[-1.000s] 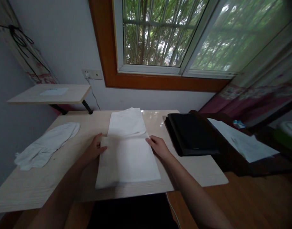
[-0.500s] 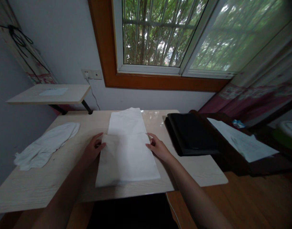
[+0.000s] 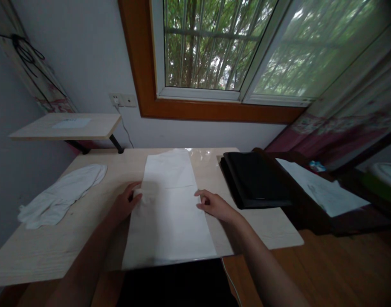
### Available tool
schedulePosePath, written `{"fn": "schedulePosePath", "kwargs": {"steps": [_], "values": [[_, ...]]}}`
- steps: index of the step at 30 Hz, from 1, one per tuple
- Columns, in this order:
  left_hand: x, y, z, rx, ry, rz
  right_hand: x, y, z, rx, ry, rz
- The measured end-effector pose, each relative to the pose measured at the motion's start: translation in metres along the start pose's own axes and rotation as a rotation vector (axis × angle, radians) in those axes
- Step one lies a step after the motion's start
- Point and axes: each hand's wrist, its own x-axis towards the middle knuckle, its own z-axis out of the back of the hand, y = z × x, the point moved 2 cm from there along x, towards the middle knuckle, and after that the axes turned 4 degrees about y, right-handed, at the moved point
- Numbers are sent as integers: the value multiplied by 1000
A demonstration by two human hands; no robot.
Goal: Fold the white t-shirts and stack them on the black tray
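As you sit at the desk (image 3: 268, 229), the white cloth (image 3: 174, 226) lies flat before you, its near edge at the desk's front edge and a crease running across it farther up. Your left hand (image 3: 123, 205) pinches the cloth's left side between thumb and finger, and your right hand (image 3: 216, 206) grips the right side likewise, level with it. Beyond your left hand, well apart, a second, crumpled white cloth (image 3: 64, 196) rests on the desk; to your right sits a black folder (image 3: 259, 179). Farther back on your left, a raised shelf (image 3: 101, 123) bears a paper slip (image 3: 72, 123). Past the desk, you face a brown-framed window (image 3: 211, 51).
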Motion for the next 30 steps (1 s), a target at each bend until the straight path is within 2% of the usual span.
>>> {"fn": "schedulePosePath", "kwargs": {"steps": [3,5,8,13,18,21,24,27,30], "values": [[-4,-1,4,-18,79,9,-8,4,-2,111,138,-26],[-6,-2,5,-39,103,-3,-10,6,-2,179,145,-26],[-6,-5,6,-99,96,5,-2,6,-3,223,31,-22],[-6,-6,9,-187,10,80,14,9,-5,120,-159,75],[4,-15,12,-428,-54,117,19,20,3,378,-308,-5],[19,-17,8,-452,-84,108,27,19,10,438,-410,-32],[33,-11,-1,-350,-52,82,35,10,11,327,-417,-3],[39,-2,-10,-238,-28,71,38,-3,8,135,-322,19],[38,2,-12,-137,-52,81,35,-10,6,42,-282,35]]}}
